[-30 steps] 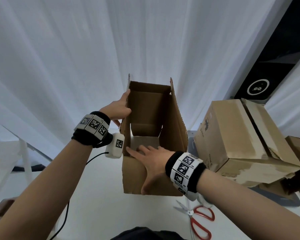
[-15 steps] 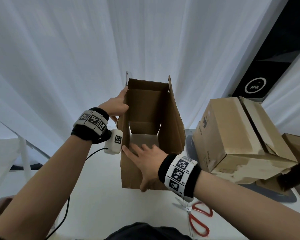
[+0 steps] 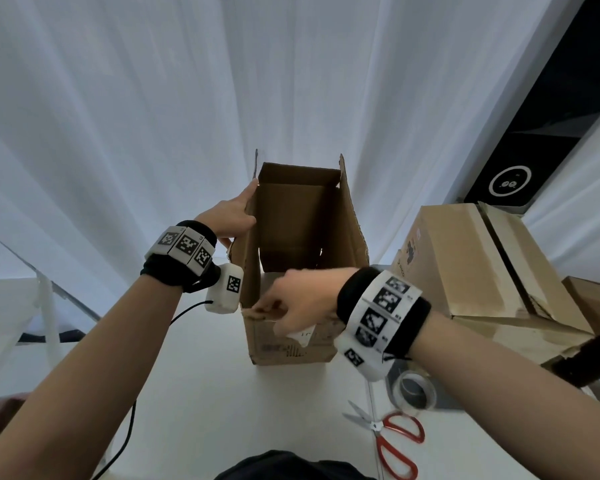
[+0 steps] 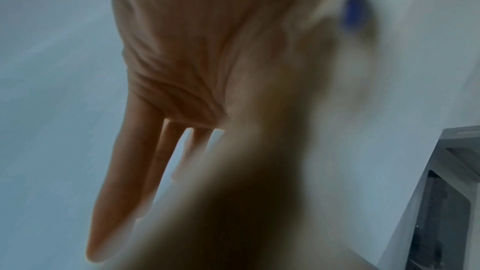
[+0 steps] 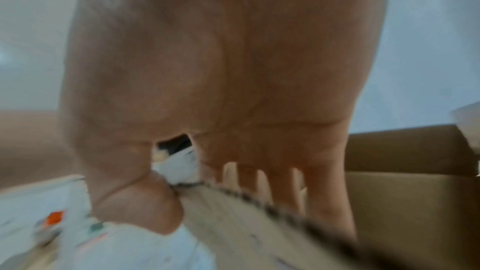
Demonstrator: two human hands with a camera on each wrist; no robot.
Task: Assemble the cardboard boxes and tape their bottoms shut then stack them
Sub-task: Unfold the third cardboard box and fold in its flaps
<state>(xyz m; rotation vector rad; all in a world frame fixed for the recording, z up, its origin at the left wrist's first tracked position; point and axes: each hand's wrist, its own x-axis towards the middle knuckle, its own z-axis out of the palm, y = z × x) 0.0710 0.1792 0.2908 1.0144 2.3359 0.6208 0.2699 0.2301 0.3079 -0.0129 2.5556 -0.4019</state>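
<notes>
Open corrugated cardboard box (image 3: 302,258) upright mid-bench, hollow inside, near flap pinched by right hand (image 3: 300,303); left hand (image 3: 227,220) flat, fingers straight against left wall. Taped boxes (image 3: 482,271) stacked rightward.

White table (image 3: 201,393) fills the lower frame. Open cardboard box (image 3: 291,344) stands upright at centre. Taped boxes (image 3: 471,271) piled at right. Roll of clear tape (image 3: 414,393) at lower right, red-handled scissors (image 3: 392,438) just below it. Black cable (image 3: 129,431) trails at lower left.
</notes>
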